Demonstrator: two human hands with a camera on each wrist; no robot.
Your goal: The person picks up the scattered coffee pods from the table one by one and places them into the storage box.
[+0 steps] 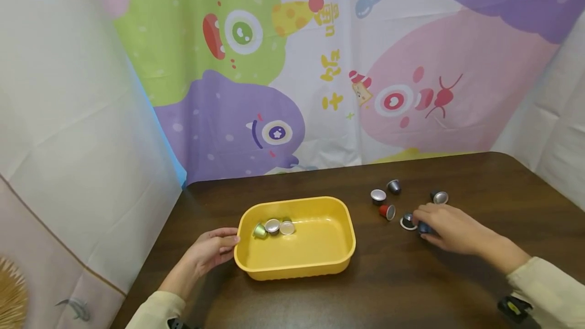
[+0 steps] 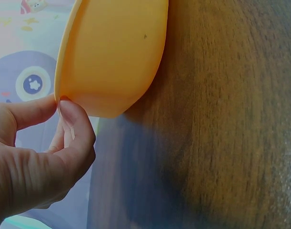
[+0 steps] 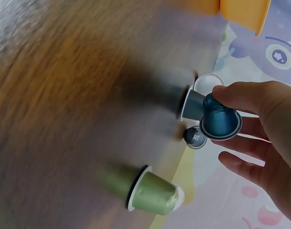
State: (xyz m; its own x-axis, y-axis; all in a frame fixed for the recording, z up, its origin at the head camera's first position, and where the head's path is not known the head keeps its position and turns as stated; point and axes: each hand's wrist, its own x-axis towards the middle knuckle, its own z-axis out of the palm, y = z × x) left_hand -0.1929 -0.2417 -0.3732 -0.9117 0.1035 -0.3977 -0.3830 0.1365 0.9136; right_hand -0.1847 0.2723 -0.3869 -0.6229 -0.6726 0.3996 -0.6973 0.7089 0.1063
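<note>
My left hand (image 1: pixel 212 252) pinches the left rim of a yellow plastic basin (image 1: pixel 315 263) between thumb and forefinger; the left wrist view shows this grip on its wall (image 2: pixel 116 52) closely. Inside the basin lie a green coffee capsule (image 1: pixel 260 231) and a few with silvery lids (image 1: pixel 272 226). To the right, my right hand (image 1: pixel 452 227) holds a blue coffee capsule (image 3: pixel 219 119) by thumb and fingers, low over the table. Close to that hand are a dark capsule with a pale rim (image 1: pixel 408 222) and, in the right wrist view, a green capsule (image 3: pixel 155 193).
Left of the right hand lie a red capsule (image 1: pixel 387 211), a dark one with a silver lid (image 1: pixel 378 196) and a dark purplish one (image 1: pixel 394 187). Another silver-lidded capsule (image 1: pixel 440 197) sits behind the hand. A printed cloth (image 1: pixel 329 131) hangs along the brown table's (image 1: pixel 311 303) back edge.
</note>
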